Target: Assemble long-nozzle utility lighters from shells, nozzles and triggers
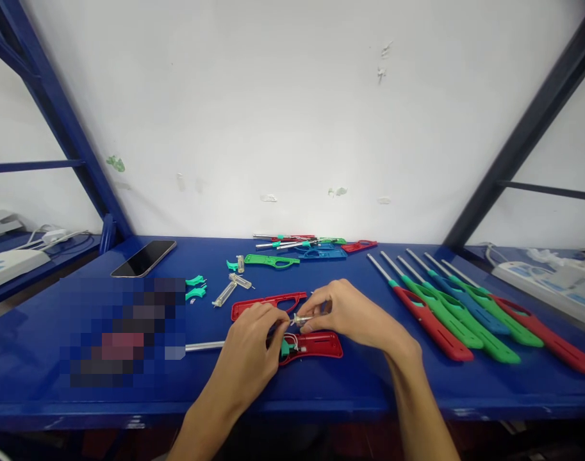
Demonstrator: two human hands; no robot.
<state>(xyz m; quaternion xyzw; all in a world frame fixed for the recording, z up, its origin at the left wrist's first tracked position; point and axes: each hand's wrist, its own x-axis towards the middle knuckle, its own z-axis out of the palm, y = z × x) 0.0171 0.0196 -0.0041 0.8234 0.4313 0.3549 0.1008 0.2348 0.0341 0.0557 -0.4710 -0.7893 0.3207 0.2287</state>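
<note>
In the middle of the bench, my right hand [343,310] pinches a small clear fuel tank [302,319] of a gas lighter. My left hand [254,339] meets it from the left, thumb and fingers closed at the tank's end; what they grip is too small to make out. Below both hands lies an open red lighter handle half [323,346] with a green trigger [285,349] and thin white wires in it. Its metal barrel [203,346] sticks out left, partly hidden by my left hand. Just behind is another red handle half [268,303].
Several finished-looking lighters [436,310] lie at right. Clear tanks [225,293] and green triggers [196,291] lie left of centre. Handle halves [321,253] and barrels are at the wall. A phone [145,258] rests back left; a patch in front of it is pixelated.
</note>
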